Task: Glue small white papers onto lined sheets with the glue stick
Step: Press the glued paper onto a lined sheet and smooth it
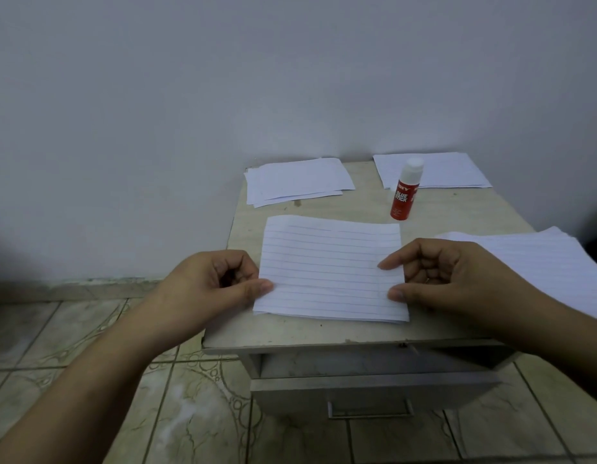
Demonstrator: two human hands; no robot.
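- Right, I read this as the positioning step: lined sheet sits mid-table, both hands on it.
- Left hand: fingers curled, thumb on top of the sheet's left edge, a pinch on that edge. Can't tell whether the fingers go under the paper.
- Right hand: also curled, thumb and forefinger tips pressing the sheet's right edge, other fingers tucked in.
- More than one layer seems to show at the sheet's near edge; can't tell how many.
- Glue stick stands upright just beyond the sheet's far right corner, white cap on. Not touched.
- White papers are stacked beyond the sheet's far left corner; a second pile is behind the glue stick.
- Another lined stack lies right of the sheet, partly under my right wrist.
- To do this step well, I'd say: square the sheet flat to the table edge, let go without dragging it, then take one white paper only from the stack.
- Keep the glue stick clear of my right forearm; it looks easy to tip.
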